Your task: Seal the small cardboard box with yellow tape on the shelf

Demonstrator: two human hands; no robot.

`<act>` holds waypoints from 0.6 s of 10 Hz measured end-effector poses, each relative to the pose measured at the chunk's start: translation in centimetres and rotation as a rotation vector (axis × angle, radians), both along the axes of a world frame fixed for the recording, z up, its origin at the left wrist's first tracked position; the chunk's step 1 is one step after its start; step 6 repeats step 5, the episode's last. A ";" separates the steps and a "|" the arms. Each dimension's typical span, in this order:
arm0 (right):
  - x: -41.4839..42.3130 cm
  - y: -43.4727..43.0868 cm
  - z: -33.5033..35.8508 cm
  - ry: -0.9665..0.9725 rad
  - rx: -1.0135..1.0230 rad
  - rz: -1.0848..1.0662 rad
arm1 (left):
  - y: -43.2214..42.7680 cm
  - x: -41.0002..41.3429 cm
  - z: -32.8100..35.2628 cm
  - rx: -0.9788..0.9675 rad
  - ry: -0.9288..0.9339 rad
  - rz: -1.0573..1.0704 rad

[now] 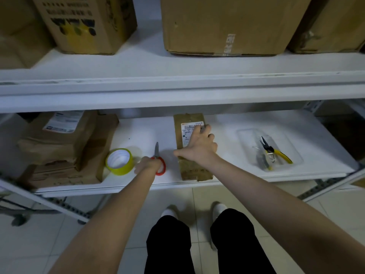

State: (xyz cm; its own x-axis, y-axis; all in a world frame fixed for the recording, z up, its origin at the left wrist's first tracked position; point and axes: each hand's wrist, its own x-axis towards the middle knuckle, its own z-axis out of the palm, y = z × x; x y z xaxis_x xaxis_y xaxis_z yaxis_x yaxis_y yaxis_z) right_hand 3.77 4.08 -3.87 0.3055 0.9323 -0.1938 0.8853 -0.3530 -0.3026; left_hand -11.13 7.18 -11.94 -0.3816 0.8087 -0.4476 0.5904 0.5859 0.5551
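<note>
We are leaning into the lower shelf (227, 139) with both arms. Our right hand (199, 147) is resting flat on top of the small cardboard box (194, 172), its grip open, fingers spread over the lid and thumb reaching out to the left. The box is sitting mid-shelf with its long axis running from the front edge toward the back, straight away from us.

Our left hand (147, 165) is closing its grip round the red handles of the scissors (157, 151), whose blades are pointing toward the back, parallel to the box and just left of it.

The yellow tape (126, 169) is lying flat, hole upward, just beside the left hand on its outer side, with the scissors between it and the box. So the left hand is the nearer 1, yet it is occupied. We are judging that the roll has to travel rightward across to the box. We are seeing no yellow strip on the box, so the sealing looks undone.

1 white shipping label with a barcode is showing under our right fingers, its print too small to read. The large carton (227, 26) above is carrying vertical characters we cannot make out.
</note>
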 end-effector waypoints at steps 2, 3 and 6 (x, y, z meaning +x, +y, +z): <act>0.7 -0.6 0.0 0.046 -0.029 0.022 | -1.2 2.8 3.7 0.182 -0.178 -0.083; 1.5 -1.0 0.5 0.186 -0.028 0.003 | -1.6 4.3 5.2 0.293 -0.355 -0.093; 3.8 -2.6 1.3 0.359 0.101 -0.144 | -3.1 5.5 7.4 0.317 -0.245 -0.104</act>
